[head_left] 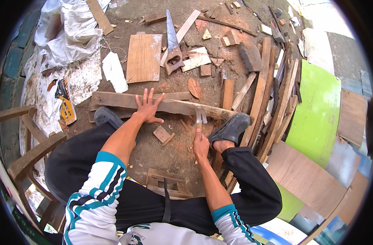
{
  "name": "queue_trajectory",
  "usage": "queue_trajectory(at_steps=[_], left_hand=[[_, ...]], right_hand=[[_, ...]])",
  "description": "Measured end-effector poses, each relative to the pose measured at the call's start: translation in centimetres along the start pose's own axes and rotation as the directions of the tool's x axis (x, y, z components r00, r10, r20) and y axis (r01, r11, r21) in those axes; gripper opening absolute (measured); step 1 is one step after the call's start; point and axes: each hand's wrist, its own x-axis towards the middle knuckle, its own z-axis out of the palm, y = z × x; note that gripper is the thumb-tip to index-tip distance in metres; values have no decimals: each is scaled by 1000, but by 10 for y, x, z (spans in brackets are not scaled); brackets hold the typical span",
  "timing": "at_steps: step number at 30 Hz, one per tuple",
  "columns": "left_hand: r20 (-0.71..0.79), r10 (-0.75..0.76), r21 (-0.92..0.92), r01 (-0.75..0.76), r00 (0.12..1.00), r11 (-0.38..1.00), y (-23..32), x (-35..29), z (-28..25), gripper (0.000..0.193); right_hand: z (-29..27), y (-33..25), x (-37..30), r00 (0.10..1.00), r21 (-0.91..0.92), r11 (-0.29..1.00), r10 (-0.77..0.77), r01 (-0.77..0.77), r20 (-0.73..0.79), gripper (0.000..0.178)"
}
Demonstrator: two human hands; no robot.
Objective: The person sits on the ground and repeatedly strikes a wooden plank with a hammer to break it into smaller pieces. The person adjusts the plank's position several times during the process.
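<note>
Yr L grip (147,109) is spread on the plank (176,107), R grip (200,144) closed round the hammer (199,118), lower handle hidden, blurred head over plank nr yr R shoe (232,128), contact unclear.

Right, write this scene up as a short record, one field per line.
Left hand: left hand spread open, laid across the long board
Right hand: right hand gripping the hammer by its handle
Hammer head: over the board's right part; contact unclear
Beyond the board: handsaw, blade pointing away; square wooden panel left of it; dry leaf nearer the board
Far left: crumpled white sack
Far right: bright green sheet
Footwear: dark shoes, one near each end of the board
</note>
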Motion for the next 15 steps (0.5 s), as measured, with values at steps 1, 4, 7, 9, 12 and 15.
queue_trajectory(at_steps=[1, 4, 7, 9, 12, 15], left_hand=[[-10, 2, -2, -2, 1000, 1000, 1, 0, 1, 134], [-42, 3, -8, -3, 999, 1000, -4, 2, 4, 133], [-43, -9, -25, 8, 999, 1000, -11, -2, 11, 133], [-36, -15, -23, 14, 999, 1000, -10, -1, 9, 133], [-18, -6, -28, 6, 1000, 1000, -6, 0, 4, 134], [-19, 5, -22, -6, 1000, 1000, 1, 0, 3, 134]], right_hand=[[-1, 3, -1, 999, 73, 997, 29, -30, 14, 67], [-5, 13, -10, 1000, 257, 966, 10, -10, 4, 75], [-26, -18, -20, 997, 592, 805, -70, 32, 42, 77], [-27, -34, -23, 990, 677, 723, -128, 137, -64, 78], [-10, -7, -11, 973, 567, 792, -209, 225, -94, 77], [11, 34, 7, 997, 212, 975, -54, 63, -51, 76]])
